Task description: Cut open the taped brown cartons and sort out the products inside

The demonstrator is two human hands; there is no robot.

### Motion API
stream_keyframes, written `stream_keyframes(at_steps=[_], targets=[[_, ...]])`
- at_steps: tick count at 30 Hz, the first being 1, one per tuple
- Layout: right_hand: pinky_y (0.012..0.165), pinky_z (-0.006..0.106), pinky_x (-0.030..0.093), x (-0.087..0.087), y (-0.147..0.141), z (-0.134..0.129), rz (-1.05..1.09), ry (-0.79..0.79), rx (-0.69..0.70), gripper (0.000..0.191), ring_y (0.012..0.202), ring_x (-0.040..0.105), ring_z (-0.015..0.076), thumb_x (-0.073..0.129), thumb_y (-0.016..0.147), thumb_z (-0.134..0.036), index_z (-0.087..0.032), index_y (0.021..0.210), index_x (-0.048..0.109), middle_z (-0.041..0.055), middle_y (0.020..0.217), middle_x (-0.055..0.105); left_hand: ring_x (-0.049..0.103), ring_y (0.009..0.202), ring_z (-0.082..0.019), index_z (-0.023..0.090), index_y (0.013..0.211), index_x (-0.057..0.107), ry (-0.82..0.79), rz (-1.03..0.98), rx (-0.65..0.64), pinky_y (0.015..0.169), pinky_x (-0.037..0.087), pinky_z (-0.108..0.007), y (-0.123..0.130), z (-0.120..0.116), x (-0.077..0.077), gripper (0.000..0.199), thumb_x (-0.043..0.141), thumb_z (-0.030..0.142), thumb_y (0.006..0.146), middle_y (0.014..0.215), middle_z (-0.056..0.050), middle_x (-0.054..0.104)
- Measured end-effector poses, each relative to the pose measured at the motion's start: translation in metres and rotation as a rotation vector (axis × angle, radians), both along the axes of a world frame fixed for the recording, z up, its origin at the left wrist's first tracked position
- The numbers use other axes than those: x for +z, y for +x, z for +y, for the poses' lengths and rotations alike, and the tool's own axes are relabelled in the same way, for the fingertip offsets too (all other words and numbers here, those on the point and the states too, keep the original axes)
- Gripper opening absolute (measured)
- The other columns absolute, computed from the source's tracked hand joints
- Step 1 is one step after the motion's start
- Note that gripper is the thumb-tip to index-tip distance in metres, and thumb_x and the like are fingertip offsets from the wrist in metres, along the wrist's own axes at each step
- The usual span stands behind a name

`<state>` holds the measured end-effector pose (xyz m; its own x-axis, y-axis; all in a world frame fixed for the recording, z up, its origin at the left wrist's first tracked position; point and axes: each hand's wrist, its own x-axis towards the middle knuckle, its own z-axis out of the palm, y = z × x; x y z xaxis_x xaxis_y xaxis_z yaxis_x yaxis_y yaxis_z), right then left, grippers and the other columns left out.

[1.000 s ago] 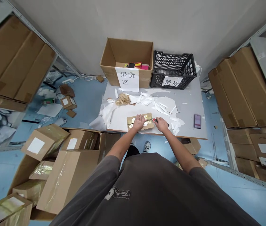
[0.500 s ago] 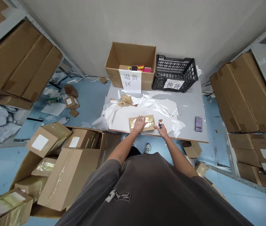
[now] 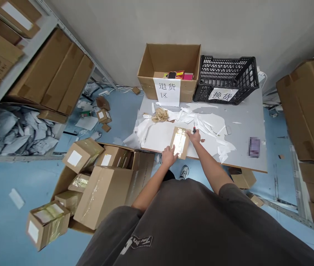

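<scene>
A small brown box (image 3: 179, 143) with a white label and shiny tape lies at the table's front edge, its long side now running front to back. My left hand (image 3: 169, 156) grips its near left corner. At the box's far right corner is my right hand (image 3: 194, 136), closed around a small red and black tool (image 3: 194, 129) whose thin tip points away from me. Crumpled brown paper (image 3: 160, 115) and torn white scraps lie behind the box.
An open carton (image 3: 170, 59) and a black plastic crate (image 3: 226, 79), both with paper signs, stand at the table's back. A blurred purple item (image 3: 254, 147) lies right. Piled boxes (image 3: 104, 195) fill a large carton at left; shelves flank both sides.
The small box has turned from lying sideways to pointing front to back. My left hand has moved to its near end, my right hand to its far end. The view has shifted left.
</scene>
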<state>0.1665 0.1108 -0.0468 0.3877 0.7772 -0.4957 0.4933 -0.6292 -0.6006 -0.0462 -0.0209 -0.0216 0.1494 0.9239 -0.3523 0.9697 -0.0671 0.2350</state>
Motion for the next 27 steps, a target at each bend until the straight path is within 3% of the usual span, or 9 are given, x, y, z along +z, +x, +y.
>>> stream_keyframes(at_steps=[4, 7, 10, 13, 16, 18, 20, 24, 27], targets=[[0.093, 0.041, 0.054, 0.013, 0.007, 0.010, 0.180, -0.078, -0.013, 0.040, 0.100, 0.062, 0.0238, 0.064, 0.105, -0.052, -0.016, 0.119, 0.056, 0.0172, 0.114, 0.073, 0.064, 0.130, -0.038, 0.022, 0.174, 0.035, -0.042, -0.112, 0.125, 0.106, 0.053, -0.046, 0.010, 0.002, -0.008, 0.091, 0.070, 0.061, 0.100, 0.146, -0.022, 0.062], [0.083, 0.038, 0.061, 0.020, 0.031, -0.018, 0.337, -0.139, -0.013, 0.031, 0.088, 0.070, 0.0221, 0.051, 0.111, -0.049, -0.019, 0.110, 0.059, 0.0133, 0.100, 0.074, 0.059, 0.145, -0.040, 0.019, 0.179, 0.013, -0.114, -0.262, 0.194, 0.112, 0.052, -0.046, -0.003, 0.023, -0.017, 0.129, 0.090, 0.059, 0.083, 0.162, -0.026, 0.052], [0.082, 0.040, 0.066, 0.023, 0.046, -0.058, 0.617, -0.214, -0.069, 0.025, 0.089, 0.076, 0.0230, 0.060, 0.105, -0.046, -0.024, 0.117, 0.062, 0.0099, 0.103, 0.076, 0.047, 0.158, -0.040, 0.015, 0.179, 0.005, -0.235, -0.488, 0.249, 0.120, 0.049, -0.047, -0.015, 0.043, -0.030, 0.144, 0.098, 0.052, 0.074, 0.174, -0.030, 0.038], [0.084, 0.043, 0.067, 0.026, 0.044, -0.085, 0.886, -0.299, -0.151, 0.030, 0.091, 0.078, 0.0239, 0.064, 0.099, -0.038, -0.027, 0.126, 0.064, 0.0077, 0.105, 0.078, 0.051, 0.155, -0.038, 0.016, 0.178, 0.014, -0.330, -0.804, 0.300, 0.121, 0.050, -0.048, -0.015, 0.052, -0.042, 0.141, 0.101, 0.043, 0.070, 0.172, -0.027, 0.045], [0.086, 0.043, 0.068, 0.035, 0.040, -0.092, 1.019, -0.290, -0.214, 0.042, 0.093, 0.078, 0.0231, 0.064, 0.093, -0.028, -0.028, 0.134, 0.065, 0.0050, 0.106, 0.079, 0.059, 0.148, -0.038, 0.017, 0.171, 0.034, -0.387, -1.103, 0.417, 0.120, 0.053, -0.048, -0.014, 0.050, -0.051, 0.135, 0.106, 0.036, 0.059, 0.163, -0.022, 0.058], [0.093, 0.045, 0.067, 0.045, 0.041, -0.091, 1.052, -0.238, -0.226, 0.052, 0.104, 0.079, 0.0241, 0.066, 0.090, -0.026, -0.032, 0.142, 0.062, 0.0046, 0.114, 0.081, 0.063, 0.143, -0.036, 0.020, 0.164, 0.046, -0.457, -1.268, 0.524, 0.116, 0.055, -0.045, -0.016, 0.047, -0.057, 0.125, 0.106, 0.036, 0.056, 0.157, -0.017, 0.065], [0.101, 0.048, 0.064, 0.056, 0.039, -0.088, 1.100, -0.188, -0.186, 0.056, 0.123, 0.076, 0.0266, 0.066, 0.091, -0.028, -0.034, 0.147, 0.060, 0.0064, 0.127, 0.081, 0.070, 0.134, -0.032, 0.023, 0.158, 0.054, -0.555, -1.398, 0.644, 0.111, 0.059, -0.043, -0.019, 0.042, -0.065, 0.109, 0.103, 0.042, 0.063, 0.149, -0.014, 0.071], [0.107, 0.047, 0.061, 0.061, 0.010, -0.083, 1.149, -0.165, -0.111, 0.052, 0.145, 0.063, 0.0268, 0.068, 0.092, -0.028, -0.030, 0.144, 0.064, 0.0096, 0.139, 0.077, 0.077, 0.116, -0.025, 0.024, 0.155, 0.059, -0.538, -1.337, 0.910, 0.100, 0.062, -0.038, -0.017, 0.036, -0.084, 0.085, 0.090, 0.054, 0.083, 0.130, -0.012, 0.079], [0.099, 0.041, 0.065, 0.050, -0.012, -0.082, 1.062, -0.206, -0.179, 0.044, 0.137, 0.069, 0.0266, 0.071, 0.087, -0.025, -0.025, 0.131, 0.069, 0.0115, 0.132, 0.079, 0.074, 0.123, -0.026, 0.020, 0.151, 0.064, -0.448, -1.174, 0.913, 0.103, 0.060, -0.040, -0.013, 0.034, -0.093, 0.075, 0.085, 0.056, 0.088, 0.131, -0.015, 0.079]])
